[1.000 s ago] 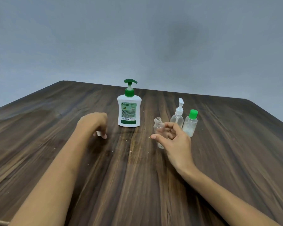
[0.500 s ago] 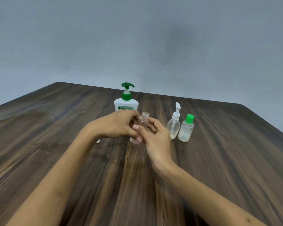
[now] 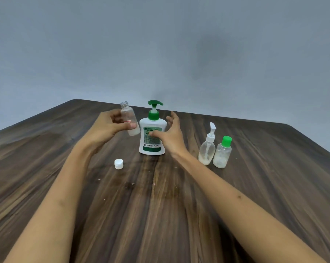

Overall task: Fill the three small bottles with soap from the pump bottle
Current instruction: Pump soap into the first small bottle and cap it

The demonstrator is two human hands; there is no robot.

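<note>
Left hand (image 3: pixel 111 124): fingers and thumb closed around a small clear plastic bottle with an open threaded neck (image 3: pixel 129 119), held clear of the dark wood-grain table (image 3: pixel 160 205), tilted slightly, mouth up. A little whitish liquid sits in its bottom end; small red mark on its side.

Right hand (image 3: pixel 169 133): spread wide, fingers apart, nothing gripped. Thumb lies against the front label of the white pump bottle with green pump head and collar (image 3: pixel 152 137); fingers reach past its right side. Cannot tell whether the fingers touch it.

Pump bottle: upright on the table, between the two hands, nozzle pointing right. The held bottle is just left of it, its lower end close to the pump bottle's shoulder.

Small white screw cap (image 3: pixel 119 164): on the table, near side, left of the pump bottle, beside the left forearm.

Right of the right wrist, side by side: clear rounded bottle with white pump top (image 3: pixel 207 149) and clear bottle with green cap (image 3: pixel 222 152), both upright, each with pale liquid low down.
</note>
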